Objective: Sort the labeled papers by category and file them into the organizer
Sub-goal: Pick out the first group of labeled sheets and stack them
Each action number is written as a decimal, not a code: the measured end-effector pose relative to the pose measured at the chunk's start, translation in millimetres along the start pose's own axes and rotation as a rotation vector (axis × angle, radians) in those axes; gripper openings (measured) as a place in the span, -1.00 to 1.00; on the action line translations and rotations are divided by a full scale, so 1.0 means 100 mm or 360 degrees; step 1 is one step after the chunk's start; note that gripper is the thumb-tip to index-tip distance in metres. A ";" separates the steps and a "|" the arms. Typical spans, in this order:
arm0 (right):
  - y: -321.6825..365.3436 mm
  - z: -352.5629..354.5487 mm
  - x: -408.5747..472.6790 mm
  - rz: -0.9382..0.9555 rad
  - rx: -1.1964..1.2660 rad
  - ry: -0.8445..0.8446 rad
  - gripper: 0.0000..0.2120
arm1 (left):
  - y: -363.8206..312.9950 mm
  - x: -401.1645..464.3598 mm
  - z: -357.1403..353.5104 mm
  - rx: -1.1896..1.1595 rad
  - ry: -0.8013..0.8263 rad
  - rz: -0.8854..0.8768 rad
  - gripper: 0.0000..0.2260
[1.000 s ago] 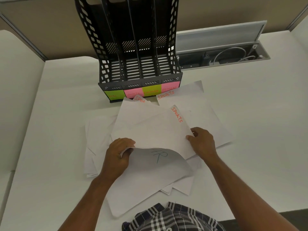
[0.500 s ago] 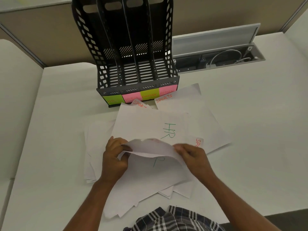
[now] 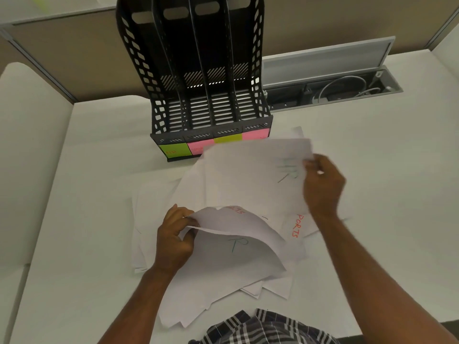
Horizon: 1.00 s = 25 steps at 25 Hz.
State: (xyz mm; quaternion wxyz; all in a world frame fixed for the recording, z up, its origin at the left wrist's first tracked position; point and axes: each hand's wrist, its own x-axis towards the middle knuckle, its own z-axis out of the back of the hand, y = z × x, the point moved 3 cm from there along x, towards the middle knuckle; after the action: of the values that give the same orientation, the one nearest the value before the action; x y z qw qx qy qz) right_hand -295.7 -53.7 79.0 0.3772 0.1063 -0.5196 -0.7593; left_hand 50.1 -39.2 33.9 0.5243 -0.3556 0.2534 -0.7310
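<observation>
A loose pile of white papers (image 3: 223, 281) lies on the desk in front of me. My right hand (image 3: 323, 184) pinches the right edge of a sheet marked HR (image 3: 248, 177) and holds it raised, blurred, in front of the organizer. My left hand (image 3: 173, 239) grips the curled edge of a sheet with red SPORTS lettering (image 3: 238, 224), lifted off another HR sheet (image 3: 236, 254) beneath. One more SPORTS sheet (image 3: 296, 227) shows at the right of the pile. The black four-slot organizer (image 3: 159, 115) stands behind, with green and pink sticky labels on its front.
The white desk (image 3: 372, 170) stretches right and left of the pile. An open cable tray (image 3: 335, 90) with wires sits at the back right beside the organizer. A brown partition wall (image 3: 74, 58) closes the back. My checked shirt (image 3: 260, 328) is at the bottom edge.
My right hand let go of the curled SPORTS sheet, took the HR sheet by its edge and lifted it up and to the right. My left hand stayed holding the curled sheet.
</observation>
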 end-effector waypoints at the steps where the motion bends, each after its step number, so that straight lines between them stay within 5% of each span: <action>1: 0.08 0.17 0.11 0.0124 0.0046 -0.0156 -0.87 | -0.01 0.00 0.00 -0.0010 0.0005 -0.0023 -0.90; 5: 0.60 0.84 0.48 0.0551 0.0056 -0.0429 -0.84 | -0.19 0.04 0.04 -0.0126 0.0037 -0.0075 -0.97; 11: 1.41 1.20 0.37 0.0853 0.0141 0.0138 -0.90 | -0.68 0.25 0.23 -0.0237 -0.0033 -0.0231 -0.97; 17: 1.10 0.53 -0.24 0.0165 0.0538 0.0818 -0.66 | -1.03 0.42 0.38 0.0130 -0.0220 -0.0652 -0.92; 20: 0.66 0.31 -0.52 -0.0164 0.0650 0.1196 -0.89 | -0.90 0.36 0.37 0.0198 -0.0126 -0.0709 -0.83; 21: 0.46 0.26 -0.55 -0.0341 0.0675 0.1194 -0.82 | -0.83 0.31 0.37 0.0166 -0.0093 -0.0680 -0.81; 23: 0.02 0.19 -0.51 -0.0650 0.0313 0.0923 -0.78 | -0.66 0.18 0.38 0.0109 -0.0041 -0.0589 -0.82; 25: -0.31 0.12 -0.54 -0.0621 -0.0518 0.0872 -0.80 | -0.53 0.04 0.39 0.0040 -0.0002 -0.0530 -0.94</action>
State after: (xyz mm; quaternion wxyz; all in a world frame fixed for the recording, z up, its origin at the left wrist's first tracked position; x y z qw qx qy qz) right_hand -279.3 -3.4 44.5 0.3625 0.3413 -0.2418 -0.8329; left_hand 48.4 -25.9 98.4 0.4006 -0.3866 0.1814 -0.8107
